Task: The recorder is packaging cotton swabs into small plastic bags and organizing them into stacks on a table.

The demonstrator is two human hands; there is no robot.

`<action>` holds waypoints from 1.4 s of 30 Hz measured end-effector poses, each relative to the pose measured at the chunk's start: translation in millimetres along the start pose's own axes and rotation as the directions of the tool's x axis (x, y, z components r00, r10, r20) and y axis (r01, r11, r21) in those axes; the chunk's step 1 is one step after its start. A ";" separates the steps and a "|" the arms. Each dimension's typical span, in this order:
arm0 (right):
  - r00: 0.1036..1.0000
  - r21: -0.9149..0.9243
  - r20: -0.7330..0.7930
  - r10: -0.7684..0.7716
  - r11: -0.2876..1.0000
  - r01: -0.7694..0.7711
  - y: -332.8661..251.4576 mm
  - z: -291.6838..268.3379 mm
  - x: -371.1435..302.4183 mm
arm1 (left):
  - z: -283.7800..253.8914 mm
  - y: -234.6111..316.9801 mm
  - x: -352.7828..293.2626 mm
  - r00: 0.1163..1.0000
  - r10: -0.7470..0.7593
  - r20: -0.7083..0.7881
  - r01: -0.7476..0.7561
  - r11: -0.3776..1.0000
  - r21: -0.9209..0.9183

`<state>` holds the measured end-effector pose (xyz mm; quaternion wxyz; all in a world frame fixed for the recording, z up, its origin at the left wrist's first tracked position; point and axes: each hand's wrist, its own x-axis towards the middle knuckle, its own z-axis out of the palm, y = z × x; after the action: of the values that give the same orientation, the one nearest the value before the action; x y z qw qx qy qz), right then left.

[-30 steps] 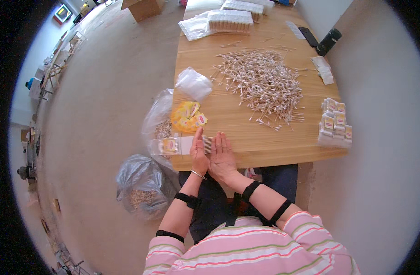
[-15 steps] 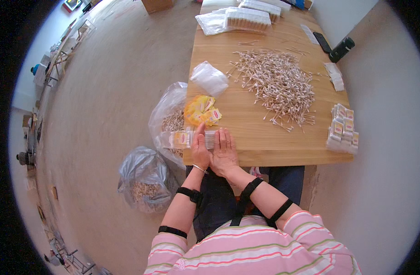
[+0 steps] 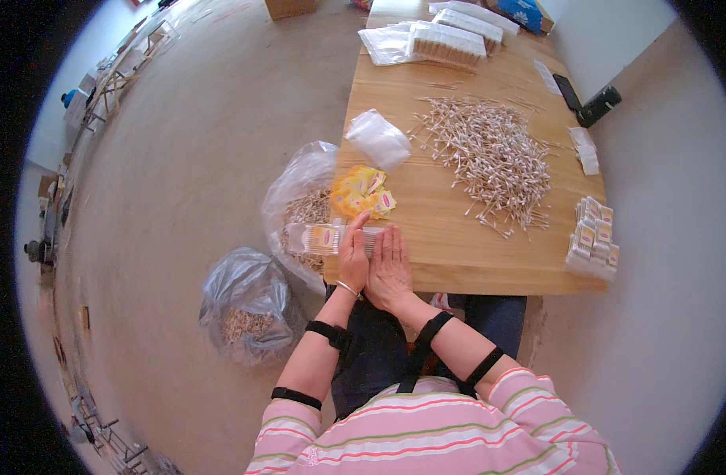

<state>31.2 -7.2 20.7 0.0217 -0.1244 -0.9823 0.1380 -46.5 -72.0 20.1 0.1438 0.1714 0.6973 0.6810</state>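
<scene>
A clear plastic packet of cotton swabs (image 3: 323,239) with a yellow label card lies at the table's near left corner, its left end jutting past the edge. My left hand (image 3: 353,253) stands on its side across the packet, fingers stretched out and held together. Beside it my right hand (image 3: 389,273) lies flat, palm down, its fingertips on the packet's right part. Both hands touch at the wrists and grasp nothing. Just beyond them is a pile of small yellow cards (image 3: 363,194). Farther back lie clear plastic bags (image 3: 378,139).
Loose cotton swabs (image 3: 494,162) form a large heap mid-table. Filled packets (image 3: 592,237) are stacked at the right edge. A dark bottle (image 3: 598,107) and a phone (image 3: 567,93) lie by the wall. Bulk swab packs (image 3: 450,43) sit at the far end. On the floor stands a grey plastic bag (image 3: 248,305).
The whole view has shifted a little, with the table now slightly farther right and lower. Both hands stay on the packet in nearly the same pose.
</scene>
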 end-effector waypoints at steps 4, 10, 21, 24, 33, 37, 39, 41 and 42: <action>0.996 -0.121 0.043 0.079 0.990 -0.073 -5.2 2.9 2.8 | -9.9 14.2 0.2 0.999 0.016 0.030 -0.021 0.981 0.192; 0.998 0.103 -0.052 0.036 0.994 -0.030 -15.3 2.9 5.3 | -67.9 -0.6 11.5 0.941 0.294 -0.169 -0.131 0.773 0.621; 0.998 0.087 -0.063 0.022 0.996 -0.016 -37.8 9.1 19.5 | -109.8 -49.7 29.7 0.988 -0.128 -0.087 0.153 0.897 0.415; 0.999 0.082 -0.040 0.013 0.997 -0.010 -44.1 8.4 22.0 | -108.5 -50.9 30.0 0.976 -0.199 -0.088 0.208 0.972 0.112; 0.997 0.117 -0.063 -0.034 0.992 0.041 -57.3 12.9 29.0 | -106.4 -40.0 28.1 0.972 -0.225 -0.066 0.219 0.971 -0.091; 0.995 0.314 -0.095 0.019 0.949 0.011 -57.3 12.2 32.9 | -108.0 -34.9 27.7 0.969 -0.241 -0.055 0.236 0.968 -0.085; 0.975 0.504 -0.210 0.070 0.863 0.047 -49.9 11.3 38.6 | -109.5 -34.3 28.6 0.952 -0.299 -0.058 0.288 0.946 -0.151; 0.942 0.667 -0.304 0.141 0.737 0.106 -44.9 11.2 43.3 | -113.5 -35.3 31.0 0.956 -0.284 -0.067 0.263 0.938 -0.224; 0.945 0.723 -0.290 0.150 0.682 0.113 -44.1 8.8 45.6 | -114.3 -34.8 32.3 0.961 -0.270 -0.062 0.241 0.925 -0.293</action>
<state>-24.1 -39.2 24.8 0.2299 -0.1365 -0.8263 0.4957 -126.7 -161.4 -10.1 0.2187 0.0222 0.6158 0.7566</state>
